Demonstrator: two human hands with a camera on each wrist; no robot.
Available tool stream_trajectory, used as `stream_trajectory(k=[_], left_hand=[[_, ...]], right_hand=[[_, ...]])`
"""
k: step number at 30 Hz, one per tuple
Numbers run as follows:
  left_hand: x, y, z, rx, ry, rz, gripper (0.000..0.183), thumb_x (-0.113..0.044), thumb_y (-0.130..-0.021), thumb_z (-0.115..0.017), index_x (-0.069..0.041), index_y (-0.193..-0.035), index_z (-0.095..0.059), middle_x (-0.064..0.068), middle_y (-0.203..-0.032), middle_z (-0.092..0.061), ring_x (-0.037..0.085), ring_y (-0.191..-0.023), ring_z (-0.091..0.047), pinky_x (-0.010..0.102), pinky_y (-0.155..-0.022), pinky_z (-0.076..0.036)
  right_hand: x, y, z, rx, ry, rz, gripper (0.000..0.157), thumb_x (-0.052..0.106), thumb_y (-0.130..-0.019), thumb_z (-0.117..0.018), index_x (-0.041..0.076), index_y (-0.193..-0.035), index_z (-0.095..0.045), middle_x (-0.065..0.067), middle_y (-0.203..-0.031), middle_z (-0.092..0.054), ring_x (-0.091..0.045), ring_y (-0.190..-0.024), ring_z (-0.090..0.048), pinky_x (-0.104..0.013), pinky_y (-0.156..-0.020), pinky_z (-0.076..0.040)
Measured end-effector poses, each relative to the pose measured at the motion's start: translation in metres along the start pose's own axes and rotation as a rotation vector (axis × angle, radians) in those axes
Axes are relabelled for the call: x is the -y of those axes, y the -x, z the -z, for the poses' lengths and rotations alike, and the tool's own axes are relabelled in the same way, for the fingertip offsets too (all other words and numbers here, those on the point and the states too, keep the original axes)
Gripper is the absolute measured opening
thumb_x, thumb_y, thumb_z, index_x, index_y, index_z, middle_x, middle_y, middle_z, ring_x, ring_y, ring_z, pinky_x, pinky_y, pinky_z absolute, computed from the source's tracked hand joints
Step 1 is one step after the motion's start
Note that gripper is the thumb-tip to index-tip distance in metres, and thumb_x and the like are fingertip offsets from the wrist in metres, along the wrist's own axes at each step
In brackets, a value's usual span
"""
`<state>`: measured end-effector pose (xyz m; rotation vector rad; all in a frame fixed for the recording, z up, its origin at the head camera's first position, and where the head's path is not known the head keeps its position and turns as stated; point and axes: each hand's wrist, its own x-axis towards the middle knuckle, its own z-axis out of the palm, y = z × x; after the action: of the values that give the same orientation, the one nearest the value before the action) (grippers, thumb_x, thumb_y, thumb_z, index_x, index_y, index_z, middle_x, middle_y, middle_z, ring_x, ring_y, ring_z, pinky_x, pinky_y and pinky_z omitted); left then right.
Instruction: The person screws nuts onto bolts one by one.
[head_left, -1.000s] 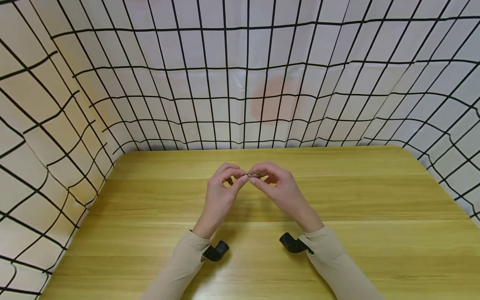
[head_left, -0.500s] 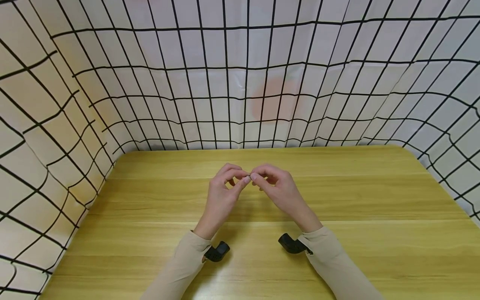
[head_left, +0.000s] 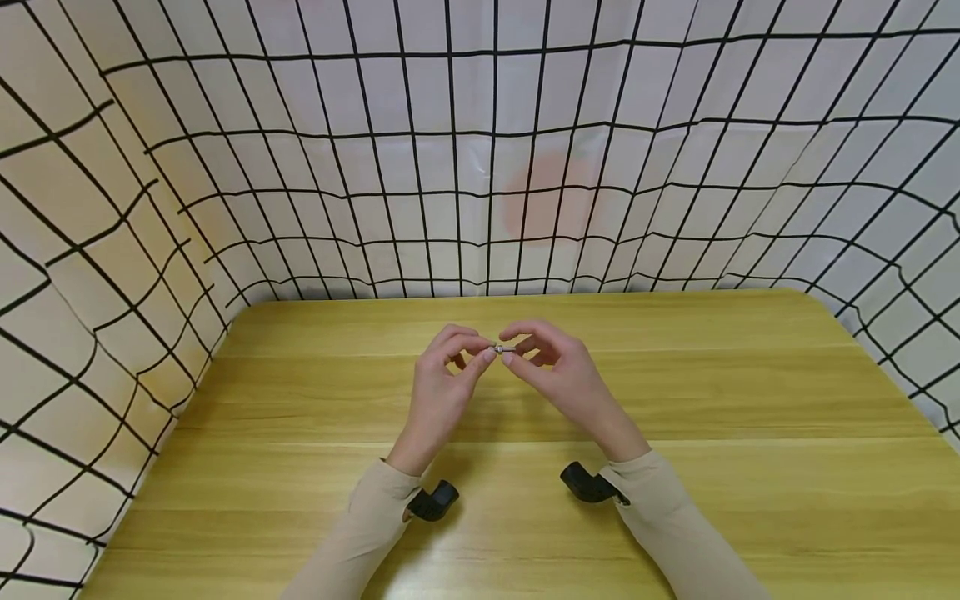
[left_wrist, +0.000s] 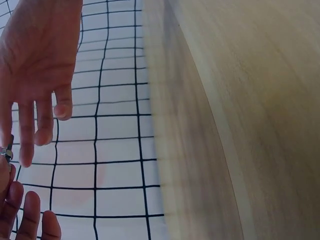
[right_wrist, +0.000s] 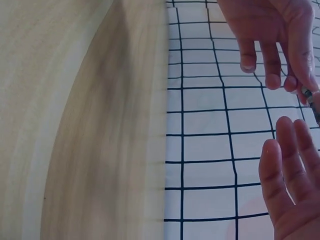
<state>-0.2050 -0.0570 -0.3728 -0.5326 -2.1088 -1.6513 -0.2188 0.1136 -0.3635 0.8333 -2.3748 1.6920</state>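
A small silver bolt (head_left: 501, 349) with a nut on its shank lies level between my two hands in the head view. My left hand (head_left: 441, 383) pinches its left end between thumb and index finger. Beside the free end is my right hand (head_left: 561, 367), thumb tip just under the shank and index finger lifted above it. In the left wrist view the bolt (left_wrist: 7, 153) shows at the left edge, with the right hand (left_wrist: 40, 55) above. The right wrist view has the nut end (right_wrist: 308, 93) at the left hand's fingertips; the right hand's fingers (right_wrist: 286, 150) are spread below.
Under both hands spreads a wood-grain table (head_left: 300, 400). White sheeting with a black grid (head_left: 420, 167) rises behind its far edge and along both sides. A black curved wrist mount (head_left: 433, 502) sticks out from the left sleeve, another (head_left: 587, 483) from the right.
Half a second ago my right thumb and index finger were closed over the bolt, mostly hiding it. Now they have parted and the shank shows. My left hand keeps its pinch, nearly still.
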Motion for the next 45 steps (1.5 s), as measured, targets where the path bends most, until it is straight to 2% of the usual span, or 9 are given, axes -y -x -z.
stream_trajectory(k=[5,11,13,19,23,27,33,38,45], left_hand=[[0.000,0.000,0.000,0.003,0.009,0.003,0.006,-0.003,-0.086,-0.066,0.002,-0.088,-0.069,0.011,-0.092,-0.060,0.024,-0.088,-0.053,0.046,-0.071,-0.039],[-0.002,0.000,0.000,0.001,0.012,0.003,0.005,-0.002,-0.085,-0.066,0.003,-0.087,-0.069,0.012,-0.091,-0.060,0.027,-0.088,-0.053,0.048,-0.072,-0.039],[-0.003,0.000,0.000,0.000,0.010,0.003,0.005,-0.001,-0.085,-0.067,0.003,-0.087,-0.069,0.013,-0.091,-0.060,0.027,-0.089,-0.053,0.048,-0.072,-0.039],[-0.003,0.000,0.001,-0.001,0.009,-0.011,0.005,-0.001,-0.084,-0.067,0.003,-0.086,-0.069,0.013,-0.091,-0.060,0.030,-0.089,-0.054,0.049,-0.071,-0.039],[-0.003,0.000,0.000,0.004,0.006,-0.014,0.005,-0.001,-0.084,-0.067,0.003,-0.086,-0.069,0.013,-0.092,-0.060,0.030,-0.089,-0.054,0.048,-0.071,-0.039],[-0.003,0.001,-0.001,0.009,-0.006,-0.024,0.005,-0.001,-0.084,-0.068,0.002,-0.087,-0.070,0.012,-0.091,-0.060,0.026,-0.088,-0.054,0.046,-0.071,-0.039],[-0.002,0.001,-0.001,0.013,-0.032,-0.062,0.006,0.000,-0.083,-0.068,0.002,-0.087,-0.070,0.011,-0.090,-0.060,0.022,-0.087,-0.053,0.046,-0.071,-0.040],[-0.002,0.001,-0.002,0.005,-0.024,-0.056,0.005,0.000,-0.083,-0.068,0.002,-0.088,-0.070,0.011,-0.091,-0.060,0.024,-0.087,-0.053,0.045,-0.070,-0.039],[-0.002,0.000,0.000,-0.008,-0.004,-0.024,0.005,-0.001,-0.084,-0.067,0.002,-0.087,-0.069,0.012,-0.091,-0.060,0.028,-0.087,-0.054,0.048,-0.070,-0.039]], right_hand=[[-0.007,-0.001,-0.001,-0.014,0.032,0.078,0.020,0.001,-0.087,-0.064,0.004,-0.106,-0.061,-0.009,-0.108,-0.059,-0.024,-0.089,-0.059,-0.039,-0.069,-0.049],[-0.035,-0.004,-0.004,-0.028,0.041,0.081,0.018,0.012,-0.088,-0.065,0.016,-0.105,-0.062,0.003,-0.106,-0.059,-0.022,-0.088,-0.059,-0.033,-0.065,-0.048],[-0.037,-0.004,-0.005,-0.027,0.042,0.080,0.016,0.017,-0.089,-0.065,0.018,-0.105,-0.062,0.005,-0.105,-0.060,-0.021,-0.087,-0.059,-0.033,-0.065,-0.048],[-0.032,-0.004,-0.007,-0.017,0.020,0.055,0.012,0.015,-0.092,-0.061,0.015,-0.104,-0.062,0.003,-0.102,-0.060,-0.018,-0.085,-0.057,-0.032,-0.063,-0.047],[-0.018,-0.003,-0.008,-0.008,-0.046,0.035,0.011,0.007,-0.093,-0.057,0.005,-0.103,-0.060,-0.007,-0.099,-0.059,-0.026,-0.081,-0.054,-0.037,-0.062,-0.048],[-0.009,-0.002,-0.008,-0.008,-0.075,0.002,0.009,0.006,-0.094,-0.055,0.002,-0.100,-0.060,-0.011,-0.096,-0.058,-0.026,-0.080,-0.053,-0.042,-0.063,-0.048],[-0.024,-0.002,-0.009,-0.013,-0.065,-0.039,0.013,0.018,-0.097,-0.052,0.010,-0.096,-0.062,-0.007,-0.092,-0.059,-0.023,-0.084,-0.054,-0.038,-0.066,-0.049],[-0.037,-0.002,-0.008,-0.027,-0.047,-0.061,0.018,0.031,-0.096,-0.053,0.018,-0.101,-0.064,0.000,-0.097,-0.062,-0.023,-0.087,-0.058,-0.047,-0.069,-0.049],[-0.032,-0.002,-0.003,-0.023,0.006,-0.009,0.018,0.020,-0.091,-0.062,0.016,-0.109,-0.060,0.001,-0.109,-0.058,-0.020,-0.093,-0.059,-0.037,-0.071,-0.048]])
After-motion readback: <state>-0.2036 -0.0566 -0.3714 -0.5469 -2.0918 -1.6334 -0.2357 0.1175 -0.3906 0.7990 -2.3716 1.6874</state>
